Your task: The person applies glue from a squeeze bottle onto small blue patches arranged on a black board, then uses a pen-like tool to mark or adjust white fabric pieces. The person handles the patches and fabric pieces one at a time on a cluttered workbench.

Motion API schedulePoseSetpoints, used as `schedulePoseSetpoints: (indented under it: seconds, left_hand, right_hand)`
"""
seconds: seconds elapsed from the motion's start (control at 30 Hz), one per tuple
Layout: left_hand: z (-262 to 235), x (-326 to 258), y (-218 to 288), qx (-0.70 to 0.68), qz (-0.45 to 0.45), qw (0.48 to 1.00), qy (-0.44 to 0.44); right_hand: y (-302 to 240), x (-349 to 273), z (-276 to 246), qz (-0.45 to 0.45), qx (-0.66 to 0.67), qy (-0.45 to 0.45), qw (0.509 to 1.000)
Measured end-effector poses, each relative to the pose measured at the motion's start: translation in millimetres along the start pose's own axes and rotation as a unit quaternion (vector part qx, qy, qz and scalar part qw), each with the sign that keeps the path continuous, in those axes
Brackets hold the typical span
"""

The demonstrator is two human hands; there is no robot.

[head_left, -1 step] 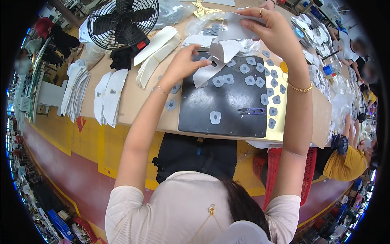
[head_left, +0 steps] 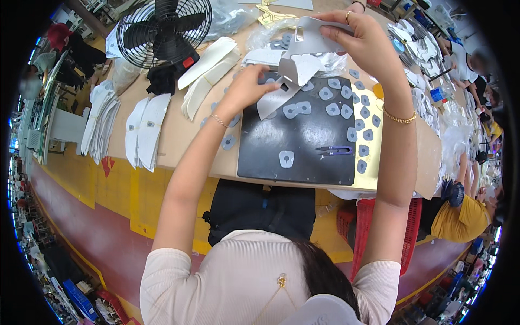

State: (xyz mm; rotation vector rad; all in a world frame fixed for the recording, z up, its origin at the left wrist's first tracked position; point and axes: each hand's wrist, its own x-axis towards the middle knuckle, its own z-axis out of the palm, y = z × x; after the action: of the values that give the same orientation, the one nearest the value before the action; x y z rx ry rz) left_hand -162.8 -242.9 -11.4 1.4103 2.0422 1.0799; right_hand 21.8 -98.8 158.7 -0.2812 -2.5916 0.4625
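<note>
My right hand [head_left: 362, 40] is raised over the far part of the table, with thumb and fingers pinching a light grey sheet piece [head_left: 314, 37] that has a cut-out window. Another grey piece [head_left: 277, 101] with a small dark square opening hangs below it over the black board [head_left: 295, 138]; whether the two are joined I cannot tell. My left hand [head_left: 246, 89] is open beside this lower piece, thumb pointing at its edge and index finger apart from the thumb. Several small grey patches [head_left: 286, 158] with dark centres lie on the board.
Purple-handled thread snips [head_left: 336, 150] lie on the board. Grey patches line a yellow sheet [head_left: 368, 170] at its right. A black fan [head_left: 165, 32] and stacks of white pieces [head_left: 210, 73] stand left. A red basket [head_left: 411, 233] is below the table, near another person.
My left hand has shifted very slightly, its index finger a little lower. My right hand keeps its hold on the grey sheet piece.
</note>
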Motion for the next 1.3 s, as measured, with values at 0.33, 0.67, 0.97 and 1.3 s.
schedulePoseSetpoints:
  seconds: [0.33, 0.67, 0.97, 1.3]
  left_hand:
    - [41, 51, 4, 0.151, -0.006, 0.987, -0.046]
    - [0, 63, 35, -0.195, -0.059, 0.973, -0.111]
    - [-25, 68, 41, -0.441, -0.126, 0.882, -0.108]
    - [-35, 70, 47, -0.543, -0.014, 0.839, 0.021]
  right_hand:
    - [-5, -8, -21, 0.063, 0.067, 0.011, 0.996]
    - [-9, -26, -45, 0.076, 0.138, 0.033, 0.987]
    - [-41, -45, -46, 0.014, 0.188, 0.065, 0.98]
    - [-106, -129, -3, 0.019, 0.123, -0.053, 0.991]
